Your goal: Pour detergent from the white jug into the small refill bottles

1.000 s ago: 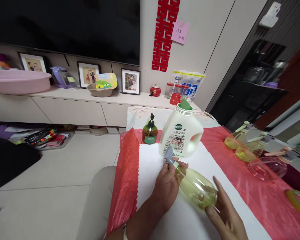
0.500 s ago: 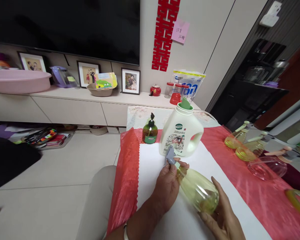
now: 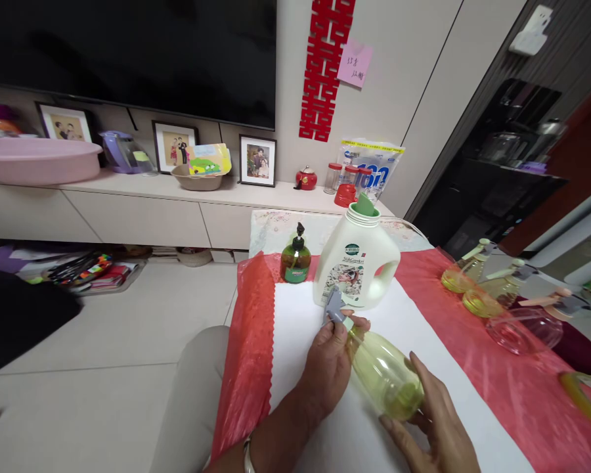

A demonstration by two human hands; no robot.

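One head-worn camera on duty, looking forward and steeply down over the bench (image 3: 453, 302), and what a wide sweep it takes! Nearest the lens, up from the bottom edge, come the left hand (image 3: 328, 361) and right hand (image 3: 440, 420), right of centre. The wearer's knee (image 3: 192, 394) sits close at lower left, floor (image 3: 103, 335) beyond. Farther off, the low cabinet (image 3: 148, 217) spans the left, the television (image 3: 128, 59) cropped above; over right, the wall seam (image 3: 433, 72) leans strongly!
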